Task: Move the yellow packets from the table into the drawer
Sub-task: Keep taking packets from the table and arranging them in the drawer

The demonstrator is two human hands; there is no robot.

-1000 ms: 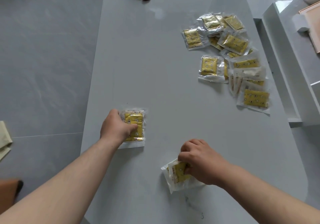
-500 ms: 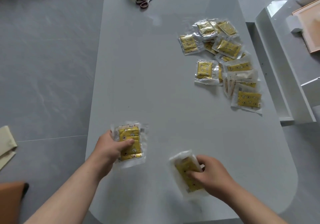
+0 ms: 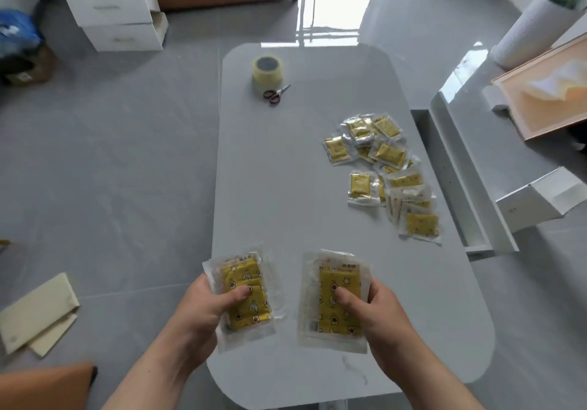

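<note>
Left hand (image 3: 203, 311) grips 1 stack of clear-wrapped yellow packets (image 3: 244, 295), right hand (image 3: 378, 317) a 2nd stack (image 3: 336, 301), both over the grey table (image 3: 286, 187), near end. Slick wrappers could slide loose before reaching the white drawer (image 3: 451, 184), right.

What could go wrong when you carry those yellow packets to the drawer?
The left hand and right hand each pinch a loose stack of glossy packets under one thumb; they could fan out and slip. The drawer looks narrow, so some might miss it.
</note>
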